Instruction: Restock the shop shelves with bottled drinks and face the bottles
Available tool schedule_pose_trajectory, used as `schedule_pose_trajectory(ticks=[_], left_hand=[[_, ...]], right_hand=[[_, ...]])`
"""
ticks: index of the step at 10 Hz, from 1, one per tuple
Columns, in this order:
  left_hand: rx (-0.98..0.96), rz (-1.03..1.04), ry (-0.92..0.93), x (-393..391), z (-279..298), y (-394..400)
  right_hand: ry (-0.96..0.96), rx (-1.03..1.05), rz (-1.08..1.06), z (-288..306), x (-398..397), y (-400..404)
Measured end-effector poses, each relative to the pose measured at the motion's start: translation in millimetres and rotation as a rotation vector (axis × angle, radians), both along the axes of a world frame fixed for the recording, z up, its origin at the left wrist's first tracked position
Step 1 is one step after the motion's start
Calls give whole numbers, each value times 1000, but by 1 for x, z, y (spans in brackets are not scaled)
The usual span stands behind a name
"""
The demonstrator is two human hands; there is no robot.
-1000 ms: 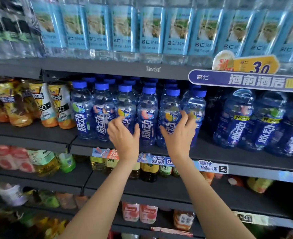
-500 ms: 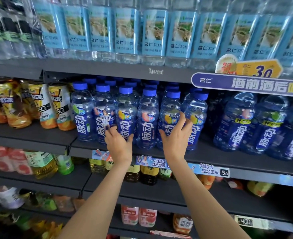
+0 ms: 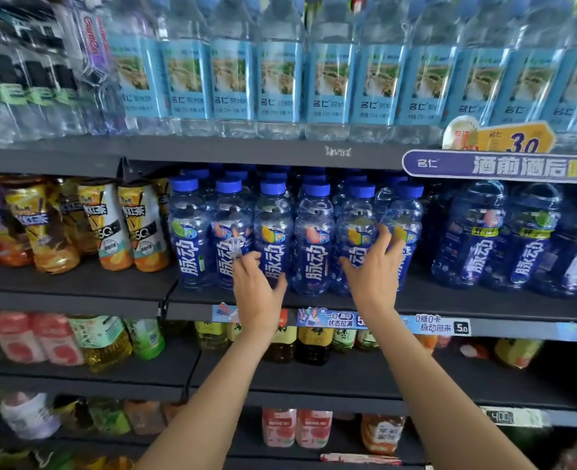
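Both forearms reach up from the bottom edge to the middle shelf (image 3: 450,300). Left hand (image 3: 258,291): fingers curled on the lower label of the third bottle (image 3: 273,237) in the front row, thumb out to the right against it. Looks like a light turning grip, but blur at the fingertips makes the exact contact unclear. Right hand (image 3: 375,273): fingers spread and bent round the fifth bottle (image 3: 355,237), with fingertips reaching across onto the sixth bottle (image 3: 404,228).

The task's things, the blue-capped bottles (image 3: 316,237), stand upright in a tight front row of six on that shelf, with more caps behind. Most labels face out. The second bottle (image 3: 231,232) looks turned slightly off.

Risks, as a judgement:
- The bottles touch each other, so twisting one may drag its neighbour round and undo its facing.
- The row sits near the shelf's front lip, so pulling forward too hard could tip a bottle off onto the lower shelves.
- The right hand spans two bottles, so a push could knock the sixth sideways into the gap beside the big jugs (image 3: 473,239).
- The price strip (image 3: 443,325) under the wrists could get snagged.

Further up is a row of water bottles (image 3: 328,79), and tea bottles (image 3: 110,225) stand to the left. Neither is touched.
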State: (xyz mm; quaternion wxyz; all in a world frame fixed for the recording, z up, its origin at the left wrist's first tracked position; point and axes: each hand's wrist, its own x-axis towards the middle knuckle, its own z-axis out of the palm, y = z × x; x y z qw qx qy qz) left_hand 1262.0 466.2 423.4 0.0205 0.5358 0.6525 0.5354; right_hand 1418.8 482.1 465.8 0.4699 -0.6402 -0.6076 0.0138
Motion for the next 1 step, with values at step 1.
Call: schedule_pose_trajectory(ticks=[1], left_hand=[[66,-69,43,-8,4,-6]], right_hand=[[72,54,54,5,-8,-14]])
